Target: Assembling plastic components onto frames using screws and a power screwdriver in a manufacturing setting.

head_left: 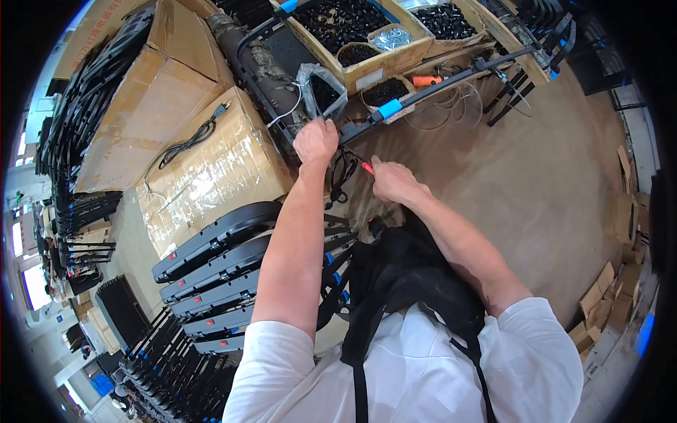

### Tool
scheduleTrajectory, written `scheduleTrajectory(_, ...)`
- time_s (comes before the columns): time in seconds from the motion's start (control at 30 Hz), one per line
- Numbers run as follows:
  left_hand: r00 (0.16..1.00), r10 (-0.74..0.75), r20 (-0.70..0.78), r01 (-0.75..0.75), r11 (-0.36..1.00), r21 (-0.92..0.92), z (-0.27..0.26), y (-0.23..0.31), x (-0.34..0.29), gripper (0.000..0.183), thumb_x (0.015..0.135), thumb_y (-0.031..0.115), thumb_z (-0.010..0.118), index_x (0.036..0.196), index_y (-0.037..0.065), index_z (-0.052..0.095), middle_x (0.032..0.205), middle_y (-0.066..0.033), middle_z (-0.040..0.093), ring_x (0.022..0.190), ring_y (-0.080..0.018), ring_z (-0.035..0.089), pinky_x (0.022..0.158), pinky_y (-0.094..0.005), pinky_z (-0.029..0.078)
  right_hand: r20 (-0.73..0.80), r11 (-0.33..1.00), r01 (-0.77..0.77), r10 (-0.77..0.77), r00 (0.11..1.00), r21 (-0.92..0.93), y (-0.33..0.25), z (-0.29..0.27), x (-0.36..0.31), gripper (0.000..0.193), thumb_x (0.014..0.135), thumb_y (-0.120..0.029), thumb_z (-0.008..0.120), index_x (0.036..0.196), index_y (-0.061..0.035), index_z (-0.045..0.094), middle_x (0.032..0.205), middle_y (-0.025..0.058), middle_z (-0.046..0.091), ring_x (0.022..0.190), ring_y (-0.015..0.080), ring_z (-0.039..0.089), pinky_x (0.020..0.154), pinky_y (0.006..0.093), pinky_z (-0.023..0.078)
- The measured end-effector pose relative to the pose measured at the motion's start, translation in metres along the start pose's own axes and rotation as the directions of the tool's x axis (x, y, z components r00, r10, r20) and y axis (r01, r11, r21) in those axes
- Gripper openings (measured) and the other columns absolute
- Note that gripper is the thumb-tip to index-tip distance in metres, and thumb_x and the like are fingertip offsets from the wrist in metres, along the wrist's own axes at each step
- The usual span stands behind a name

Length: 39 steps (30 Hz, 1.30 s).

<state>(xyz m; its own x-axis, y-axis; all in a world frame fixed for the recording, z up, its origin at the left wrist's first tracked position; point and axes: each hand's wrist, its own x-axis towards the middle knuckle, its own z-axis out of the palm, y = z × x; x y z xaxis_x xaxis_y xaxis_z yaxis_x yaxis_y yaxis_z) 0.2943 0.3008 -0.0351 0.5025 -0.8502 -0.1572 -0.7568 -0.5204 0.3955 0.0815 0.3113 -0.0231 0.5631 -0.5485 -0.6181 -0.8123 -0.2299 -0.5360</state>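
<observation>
My left hand [316, 143] is closed beside the near end of a black tubular frame [363, 125] with blue wrappings. What its fingers pinch is too small to make out. My right hand [396, 181] grips a red-handled tool [367, 168], its dark, thin end pointing up and left toward the frame. Whether that tool is a screwdriver or pliers is unclear. Between the hands hangs a coiled black cable [343, 176]. Just beyond my left hand sits a clear plastic bag [326, 92] of small black parts.
Cardboard bins of black parts [338, 32] stand at the back, near an orange-bodied tool [426, 81]. A taped carton [233, 166] with a power cord [192, 143] is at left. Black motor housings with red switches [211, 264] line up nearer me. Flattened cardboard [599, 296] lies far right.
</observation>
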Motion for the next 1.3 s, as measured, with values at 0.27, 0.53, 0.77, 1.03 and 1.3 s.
scheduleTrajectory(0.27, 0.999, -0.042, -0.027, 0.042, 0.999, 0.028, 0.001, -0.002, 0.015, 0.044, 0.101, 0.043, 0.055, 0.098, 0.004, 0.077, 0.101, -0.0244, 0.076, 0.098, -0.0433, 0.073, 0.090, -0.0527, 0.057, -0.263, 0.956, 0.111, -0.037, 0.964, 0.272, 0.073, 0.001, 0.001, 0.031, 0.089, -0.014, 0.055, 0.112, 0.0049, 0.064, 0.099, 0.0284, 0.073, 0.096, 0.0410, 0.073, 0.082, 0.0463, 0.055)
scheduleTrajectory(0.53, 0.990, -0.134, -0.050, 0.137, 0.989, 0.058, 0.004, -0.036, -0.014, 0.041, 0.100, 0.044, 0.057, 0.088, 0.010, 0.077, 0.089, -0.0186, 0.075, 0.086, -0.0401, 0.074, 0.078, -0.0530, 0.058, -0.135, 0.691, 0.060, 0.054, 0.989, 0.720, 0.078, 0.067, 0.187, 0.038, 0.089, -0.020, 0.075, 0.124, -0.0077, 0.067, 0.113, 0.0088, 0.072, 0.106, 0.0282, 0.069, 0.093, 0.0405, 0.054)
scheduleTrajectory(0.77, 0.859, -0.344, -0.379, 0.103, 0.842, -0.530, -0.072, 0.011, 0.041, 0.036, 0.100, 0.036, 0.066, 0.102, 0.001, 0.070, 0.094, -0.0199, 0.073, 0.088, -0.0330, 0.072, 0.079, -0.0451, 0.056, 0.050, 0.284, -0.098, 0.172, 0.984, 0.954, 0.162, 0.063, 0.296, 0.060, 0.075, -0.004, 0.087, 0.128, 0.0053, 0.061, 0.122, 0.0141, 0.069, 0.120, 0.0250, 0.067, 0.096, 0.0394, 0.058)
scheduleTrajectory(1.03, 0.442, -0.703, -0.557, -0.234, 0.509, -0.828, -0.346, -0.005, 0.146, 0.039, 0.100, 0.039, 0.072, 0.097, 0.001, 0.065, 0.069, -0.0002, 0.052, 0.049, -0.0071, 0.042, 0.044, -0.0262, 0.033, 0.472, 0.777, -0.312, 0.022, 0.881, 0.547, 0.146, -0.041, 0.210, 0.029, 0.098, -0.030, 0.072, 0.115, -0.0071, 0.073, 0.103, 0.0097, 0.075, 0.092, 0.0218, 0.074, 0.074, 0.0379, 0.062)
scheduleTrajectory(1.3, 0.492, -0.733, -0.470, -0.516, 0.190, -0.835, -0.381, -0.026, 0.177, 0.024, 0.096, 0.021, 0.077, 0.082, 0.010, 0.060, 0.062, 0.0043, 0.051, 0.044, -0.0056, 0.038, 0.040, -0.0260, 0.024, 0.679, 0.949, -0.086, -0.151, 0.719, 0.303, 0.098, -0.226, 0.092, 0.040, 0.098, -0.033, 0.072, 0.127, -0.0054, 0.074, 0.109, 0.0056, 0.077, 0.094, 0.0142, 0.071, 0.080, 0.0313, 0.057)
